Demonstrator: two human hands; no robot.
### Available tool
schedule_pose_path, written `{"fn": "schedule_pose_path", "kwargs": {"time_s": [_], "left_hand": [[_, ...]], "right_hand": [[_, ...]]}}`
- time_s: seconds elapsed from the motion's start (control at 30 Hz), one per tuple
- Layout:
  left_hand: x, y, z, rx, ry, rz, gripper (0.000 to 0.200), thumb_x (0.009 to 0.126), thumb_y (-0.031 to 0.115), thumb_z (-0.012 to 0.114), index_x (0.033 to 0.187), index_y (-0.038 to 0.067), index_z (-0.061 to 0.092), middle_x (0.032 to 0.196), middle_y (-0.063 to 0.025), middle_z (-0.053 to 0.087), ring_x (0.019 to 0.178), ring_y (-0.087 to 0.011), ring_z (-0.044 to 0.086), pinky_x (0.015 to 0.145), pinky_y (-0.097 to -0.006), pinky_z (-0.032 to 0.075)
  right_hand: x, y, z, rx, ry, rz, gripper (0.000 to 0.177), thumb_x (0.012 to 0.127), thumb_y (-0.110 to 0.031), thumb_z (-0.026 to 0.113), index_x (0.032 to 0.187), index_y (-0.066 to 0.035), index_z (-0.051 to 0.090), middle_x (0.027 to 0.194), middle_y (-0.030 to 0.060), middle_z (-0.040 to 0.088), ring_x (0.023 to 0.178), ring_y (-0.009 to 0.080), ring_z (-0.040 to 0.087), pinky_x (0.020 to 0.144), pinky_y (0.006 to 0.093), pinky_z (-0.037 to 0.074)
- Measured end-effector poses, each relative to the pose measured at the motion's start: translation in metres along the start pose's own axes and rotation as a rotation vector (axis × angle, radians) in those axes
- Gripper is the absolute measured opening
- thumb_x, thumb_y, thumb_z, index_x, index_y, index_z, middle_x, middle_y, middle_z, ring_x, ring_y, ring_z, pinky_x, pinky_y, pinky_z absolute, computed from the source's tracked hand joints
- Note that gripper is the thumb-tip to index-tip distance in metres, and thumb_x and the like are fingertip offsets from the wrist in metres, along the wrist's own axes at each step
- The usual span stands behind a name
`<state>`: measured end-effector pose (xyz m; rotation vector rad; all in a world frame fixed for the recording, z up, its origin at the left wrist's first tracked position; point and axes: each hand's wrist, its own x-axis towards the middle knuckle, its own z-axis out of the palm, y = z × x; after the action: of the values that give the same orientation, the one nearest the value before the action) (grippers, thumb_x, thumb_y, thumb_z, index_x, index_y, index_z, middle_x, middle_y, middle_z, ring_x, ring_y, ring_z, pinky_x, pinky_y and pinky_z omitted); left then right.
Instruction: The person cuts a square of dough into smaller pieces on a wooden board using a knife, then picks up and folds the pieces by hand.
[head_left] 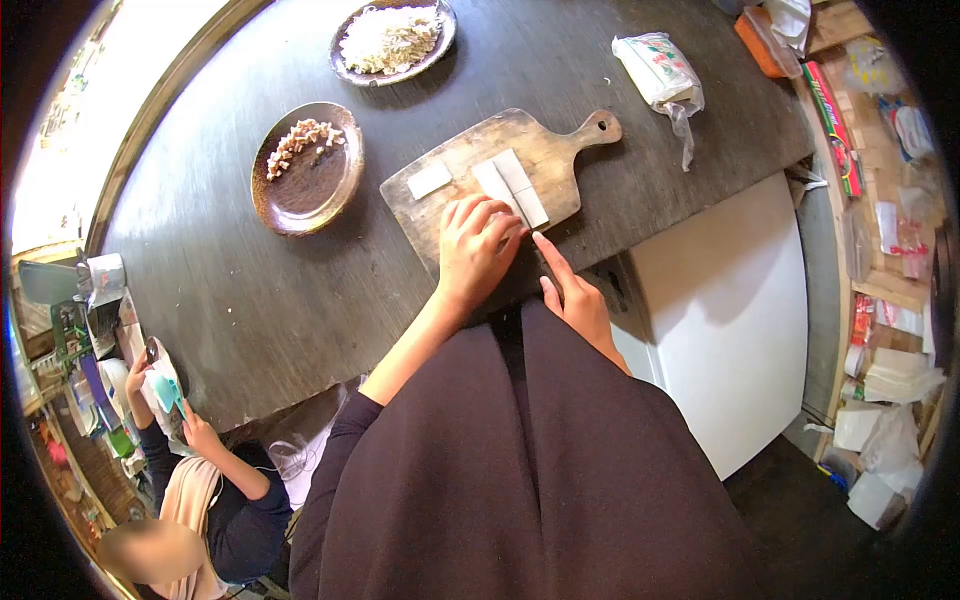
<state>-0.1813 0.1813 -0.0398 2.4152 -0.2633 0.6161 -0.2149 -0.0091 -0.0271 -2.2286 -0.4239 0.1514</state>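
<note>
Your left hand (478, 245) bends its fingers close together over the near end of the white, smooth rectangular blocks (512, 182); whether it pinches them you cannot tell. Your right hand (578, 300) points its index finger at their near corner, and its grip is unclear. The blocks lie on a brown wooden paddle-shaped cutting board (548, 150), beside a small white slab (430, 180). Beyond, on the dark table (250, 310), a glazed brown plate (305, 203) holds pinkish diced pieces (300, 145).
</note>
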Motion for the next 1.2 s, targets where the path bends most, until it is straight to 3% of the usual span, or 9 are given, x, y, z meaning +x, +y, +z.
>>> {"fn": "schedule_pose_path", "kwargs": {"time_s": [0.27,0.4,0.6,0.67,0.77,1.2], "left_hand": [[0.000,0.001,0.000,-0.012,0.040,0.022,0.017,0.073,0.013,0.081,0.085,0.010,0.070,0.100,-0.0038,0.069,0.104,-0.0267,0.063,0.093,-0.0439,0.045],[-0.002,0.001,0.000,-0.019,0.009,-0.001,0.017,0.076,0.013,0.082,0.090,0.011,0.072,0.102,-0.0030,0.070,0.107,-0.0273,0.063,0.095,-0.0433,0.045],[-0.001,0.000,0.000,0.006,0.019,0.036,0.013,0.078,0.012,0.079,0.088,0.009,0.071,0.108,-0.0072,0.069,0.122,-0.0319,0.061,0.102,-0.0474,0.043],[0.000,-0.005,0.000,-0.083,0.014,-0.059,0.013,0.080,0.011,0.077,0.090,0.008,0.071,0.113,-0.0095,0.069,0.127,-0.0336,0.059,0.106,-0.0483,0.042],[0.003,-0.011,0.001,-0.100,0.000,-0.070,0.012,0.080,0.009,0.077,0.090,0.007,0.071,0.113,-0.0099,0.070,0.121,-0.0306,0.063,0.103,-0.0474,0.043],[0.004,-0.011,-0.001,0.021,-0.023,-0.026,0.007,0.083,0.014,0.075,0.087,0.012,0.070,0.106,-0.0023,0.070,0.118,-0.0210,0.065,0.100,-0.0468,0.041]], "right_hand": [[-0.002,-0.003,0.004,-0.006,0.029,-0.026,0.066,0.094,-0.010,0.063,0.155,-0.025,0.042,0.101,0.0218,0.072,0.082,0.0403,0.070,0.070,0.0484,0.055],[-0.002,-0.003,0.002,-0.018,0.000,0.000,0.066,0.094,-0.009,0.063,0.155,-0.025,0.042,0.101,0.0213,0.072,0.083,0.0401,0.070,0.071,0.0482,0.055],[-0.001,-0.005,0.003,-0.009,0.048,-0.061,0.066,0.094,-0.009,0.062,0.155,-0.024,0.043,0.099,0.0222,0.072,0.081,0.0398,0.070,0.070,0.0486,0.055],[-0.002,-0.007,0.001,-0.044,-0.014,0.019,0.065,0.094,-0.009,0.062,0.154,-0.024,0.043,0.098,0.0231,0.071,0.079,0.0400,0.069,0.070,0.0486,0.055],[-0.001,-0.008,0.002,-0.022,0.040,-0.051,0.065,0.094,-0.009,0.062,0.154,-0.024,0.043,0.096,0.0243,0.070,0.080,0.0406,0.069,0.069,0.0482,0.054],[0.001,-0.031,-0.009,0.023,-0.028,0.061,0.062,0.096,-0.009,0.058,0.154,-0.024,0.042,0.098,0.0274,0.070,0.086,0.0466,0.067,0.074,0.0522,0.053]]}}
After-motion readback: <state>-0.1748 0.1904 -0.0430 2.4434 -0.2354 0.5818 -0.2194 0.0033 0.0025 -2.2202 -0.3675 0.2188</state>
